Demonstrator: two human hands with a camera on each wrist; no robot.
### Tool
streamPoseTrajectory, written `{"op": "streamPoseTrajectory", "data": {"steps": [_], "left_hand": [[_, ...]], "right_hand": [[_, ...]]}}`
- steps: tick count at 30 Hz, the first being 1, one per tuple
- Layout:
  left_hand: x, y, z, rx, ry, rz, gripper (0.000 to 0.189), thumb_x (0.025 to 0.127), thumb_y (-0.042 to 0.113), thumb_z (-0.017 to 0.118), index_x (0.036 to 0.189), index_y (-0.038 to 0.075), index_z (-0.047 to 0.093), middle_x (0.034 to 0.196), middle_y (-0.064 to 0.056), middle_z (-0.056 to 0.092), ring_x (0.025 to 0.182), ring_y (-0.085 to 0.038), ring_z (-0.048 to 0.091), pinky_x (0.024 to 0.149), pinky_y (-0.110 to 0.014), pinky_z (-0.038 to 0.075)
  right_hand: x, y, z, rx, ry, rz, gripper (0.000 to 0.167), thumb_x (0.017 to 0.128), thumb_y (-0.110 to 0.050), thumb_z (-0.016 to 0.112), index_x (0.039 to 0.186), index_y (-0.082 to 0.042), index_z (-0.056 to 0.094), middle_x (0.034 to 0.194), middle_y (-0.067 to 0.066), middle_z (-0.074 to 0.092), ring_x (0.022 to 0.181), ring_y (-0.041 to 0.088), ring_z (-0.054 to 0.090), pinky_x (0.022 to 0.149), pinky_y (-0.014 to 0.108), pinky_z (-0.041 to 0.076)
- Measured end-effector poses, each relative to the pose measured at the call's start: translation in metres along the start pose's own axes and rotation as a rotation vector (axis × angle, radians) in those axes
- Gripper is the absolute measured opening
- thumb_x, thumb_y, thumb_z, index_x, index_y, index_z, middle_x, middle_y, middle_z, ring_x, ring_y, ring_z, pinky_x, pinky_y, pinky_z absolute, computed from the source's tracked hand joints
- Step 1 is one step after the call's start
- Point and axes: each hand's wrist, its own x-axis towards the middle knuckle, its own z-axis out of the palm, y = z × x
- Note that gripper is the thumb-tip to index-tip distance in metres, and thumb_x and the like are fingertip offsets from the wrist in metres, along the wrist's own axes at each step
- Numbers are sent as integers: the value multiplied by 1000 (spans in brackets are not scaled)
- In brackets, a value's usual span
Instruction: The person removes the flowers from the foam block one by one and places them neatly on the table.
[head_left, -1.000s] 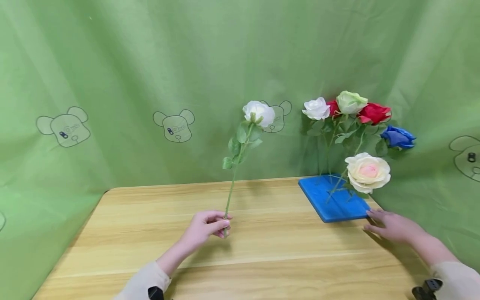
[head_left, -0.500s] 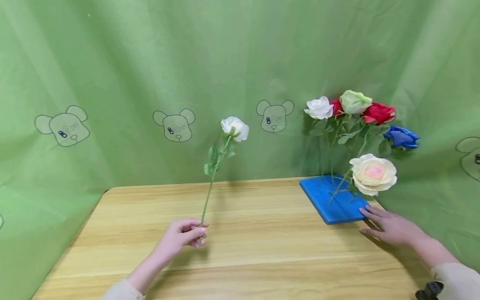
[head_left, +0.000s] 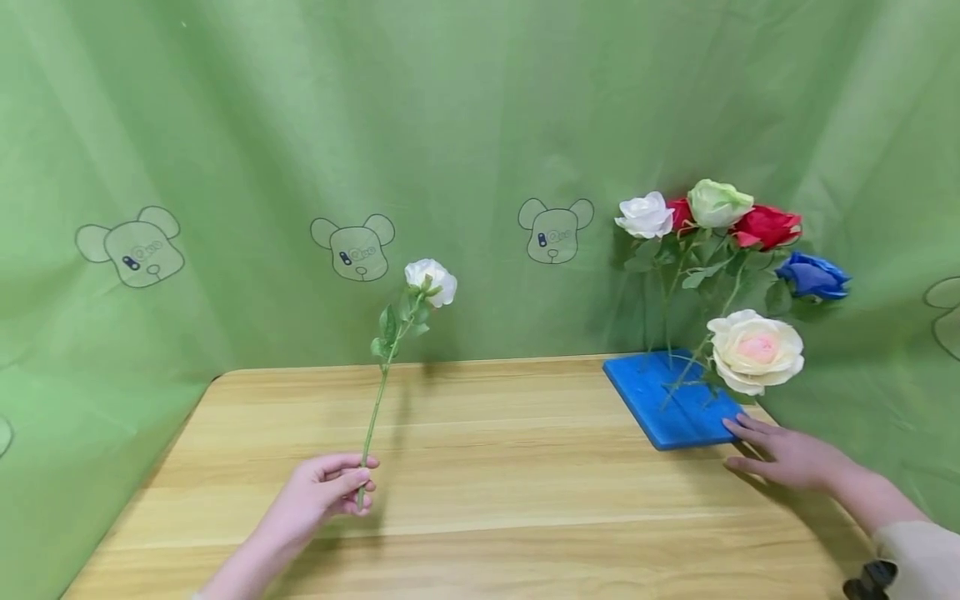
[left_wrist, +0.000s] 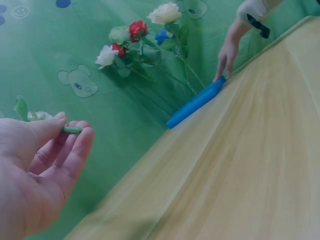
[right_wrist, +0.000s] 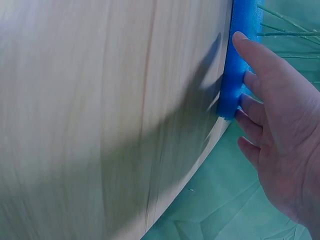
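In the head view my left hand [head_left: 322,493] pinches the lower stem of a white artificial rose [head_left: 431,282], held up above the table and leaning slightly right. The left wrist view shows the cut end of its stem [left_wrist: 71,130] between thumb and fingers. My right hand [head_left: 795,457] rests at the near right corner of a blue foam board [head_left: 667,425], its fingers fairly straight and touching the edge. Several roses stand in the board: a white rose [head_left: 645,215], two red ones, a pale green rose [head_left: 720,203], a blue rose [head_left: 813,276] and a cream-pink rose [head_left: 756,352].
The wooden table [head_left: 480,542] spreads beneath both hands. Behind it and along the sides hangs a green curtain [head_left: 450,100] printed with bear faces. The foam board lies by the table's back right corner.
My left hand has moved left and toward me, carrying the white rose with it. My right hand has stayed at the foam board's corner with little movement.
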Motion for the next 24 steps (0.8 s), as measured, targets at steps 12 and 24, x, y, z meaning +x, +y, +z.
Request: {"op": "streamPoseTrajectory", "data": {"steps": [12, 24], "left_hand": [[-28, -1, -20, -53, 3, 10, 19, 97, 15, 59, 113, 8, 66, 88, 2, 70, 75, -9, 65, 71, -25, 60], [-55, 0, -39, -44, 43, -45, 17, 98, 17, 58, 112, 17, 67, 90, 2, 70, 75, -10, 66, 74, -25, 60]], "right_hand": [[0, 0, 1, 16, -2, 16, 68, 92, -50, 61, 143, -7, 48, 145, 31, 43, 123, 56, 47, 89, 66, 47], [0, 2, 4, 16, -1, 13, 69, 92, -50, 60, 145, -7, 46, 144, 32, 42, 121, 57, 48, 88, 67, 47]]}}
